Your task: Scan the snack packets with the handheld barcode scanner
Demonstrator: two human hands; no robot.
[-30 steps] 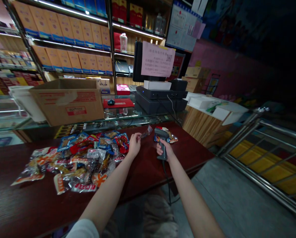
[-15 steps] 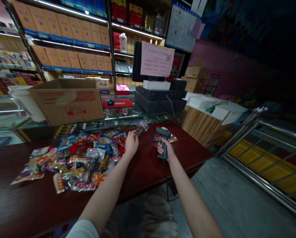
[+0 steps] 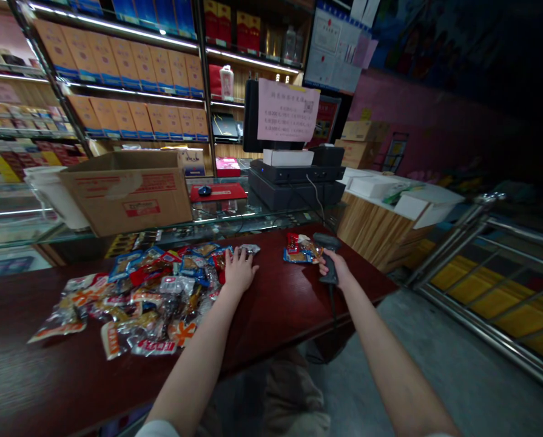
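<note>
My left hand (image 3: 238, 271) lies on the dark red counter (image 3: 271, 309) at the right edge of a spread of several snack packets (image 3: 153, 288). Its fingers are stretched out flat, and a small silvery packet (image 3: 250, 248) lies at the fingertips. My right hand (image 3: 335, 267) grips the handle of a dark barcode scanner (image 3: 326, 250), whose cable hangs down past the counter edge. Just left of the scanner lie two or three red and blue packets (image 3: 298, 249) on their own.
Behind the counter a glass case carries an open cardboard box (image 3: 128, 188), a red mat with a mouse (image 3: 216, 191) and a black register with a pink notice (image 3: 289, 109). Lit shelves of boxes fill the back. A steel railing (image 3: 494, 249) stands to the right.
My left hand has lowered the small packet it held up and now rests flat beside the pile. My right hand has swung the scanner rightward, away from the separate packets.
</note>
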